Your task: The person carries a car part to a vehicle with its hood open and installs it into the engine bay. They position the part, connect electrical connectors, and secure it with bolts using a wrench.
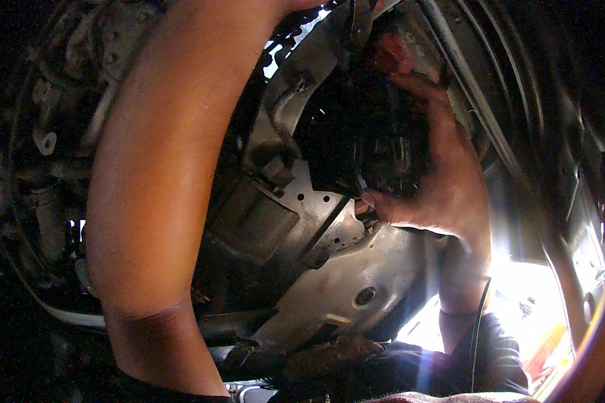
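Observation:
My left forearm (161, 161) rises across the left side and runs out at the top edge. Only a sliver of my left hand (301, 3) shows there, its fingers cut off by the frame. From the lower right, my right hand (444, 181) reaches up with the thumb and fingers curved round a dark, glossy, ribbed part (391, 156). The thumb lies low beside a bright metal edge, while the fingers go up the part's right side. Deep shadow hides much of that part. Just above the fingertips is a dull red patch (391, 54) that I cannot make out.
Bare sheet metal (376, 269) with round holes spans the middle below my right hand. A curved metal bracket (282, 114) stands between my arms. Long metal rails (480, 101) slope along the right. Dirty mechanical parts (50, 114) crowd the far left. Glare (524, 295) floods the lower right.

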